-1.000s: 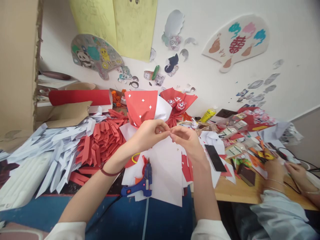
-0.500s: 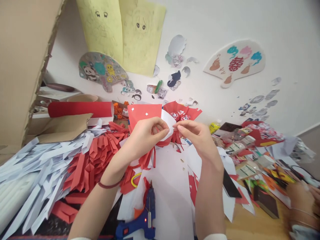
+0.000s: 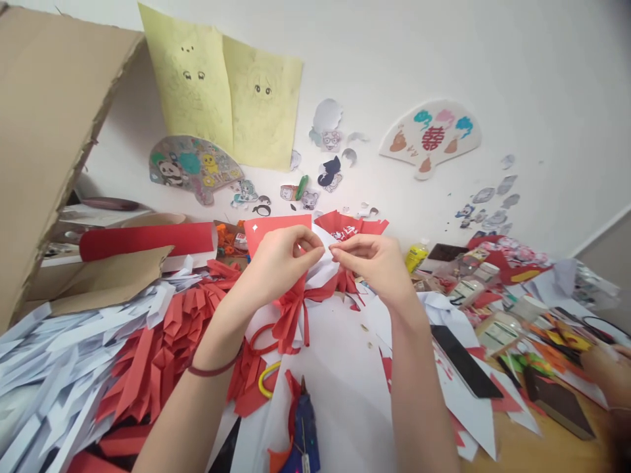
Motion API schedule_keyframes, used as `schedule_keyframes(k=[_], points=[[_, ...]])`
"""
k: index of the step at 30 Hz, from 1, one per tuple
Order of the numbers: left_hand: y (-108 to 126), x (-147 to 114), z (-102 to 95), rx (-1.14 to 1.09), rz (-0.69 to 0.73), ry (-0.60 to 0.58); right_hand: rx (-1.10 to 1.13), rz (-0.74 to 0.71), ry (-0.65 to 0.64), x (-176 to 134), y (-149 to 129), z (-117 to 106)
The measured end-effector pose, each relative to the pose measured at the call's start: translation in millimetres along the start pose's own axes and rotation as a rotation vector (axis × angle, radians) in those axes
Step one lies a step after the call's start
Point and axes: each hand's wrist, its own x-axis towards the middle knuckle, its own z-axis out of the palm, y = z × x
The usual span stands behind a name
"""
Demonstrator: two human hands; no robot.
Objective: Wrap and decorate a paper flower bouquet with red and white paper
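My left hand [image 3: 280, 263] and my right hand [image 3: 374, 259] meet fingertip to fingertip above the work surface. Both are closed in a pinch; whatever lies between the fingers is too small to make out. Just behind them stands a curled white paper [image 3: 323, 274], beside a red sheet with white stars [image 3: 283, 223] that my left hand partly covers. Red paper strips [image 3: 292, 315] hang in a gathered bunch below the left hand. Between my forearms lies a blue glue gun [image 3: 306, 427], nozzle pointing away from me, on white paper [image 3: 345, 374].
Folded white strips [image 3: 108, 335] and folded red strips [image 3: 172, 328] are heaped at left, near a red roll [image 3: 148, 241]. A yellow loop handle [image 3: 263, 381] lies beside the glue gun. At right are a black phone [image 3: 466, 361], bottles and another person's hand [image 3: 608, 374].
The view has tilted up and shifted right. My right hand has come closer to my left, so the fingertips now nearly touch. The glue gun sits lower in view.
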Motion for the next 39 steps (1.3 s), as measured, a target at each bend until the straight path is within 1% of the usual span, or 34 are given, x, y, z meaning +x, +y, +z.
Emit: schedule_keyframes(k=[3, 6, 8, 12, 15, 18, 22, 39], points=[[-1.3, -0.3, 2.1, -0.033, 0.074, -0.001, -0.016, -0.029, 0.018, 1.1, 1.0, -2.3], [-1.3, -1.4, 3.0, -0.044, 0.162, 0.038, -0.062, -0.066, -0.013, 2.9, 2.3, -3.8], [-1.0, -1.6, 3.3, -0.036, 0.193, 0.043, -0.104, -0.110, -0.005, 3.5, 2.5, -3.6], [-0.1, -1.2, 4.2, -0.006, 0.192, 0.002, -0.191, -0.199, 0.032, 2.4, 1.4, -1.4], [0.0, -0.8, 5.2, 0.010, 0.183, -0.010, -0.264, -0.218, 0.020, 1.3, 0.6, 0.4], [-0.4, -1.0, 5.5, 0.028, 0.169, -0.013, -0.302, -0.230, 0.035, 1.0, 0.5, 1.4], [-0.8, -1.3, 4.5, 0.052, 0.172, 0.000, -0.320, -0.238, 0.053, 0.5, -0.4, 0.8], [-6.0, -0.4, 6.3, 0.160, 0.149, -0.010, -0.360, -0.267, 0.012, 0.9, -0.3, 1.4]])
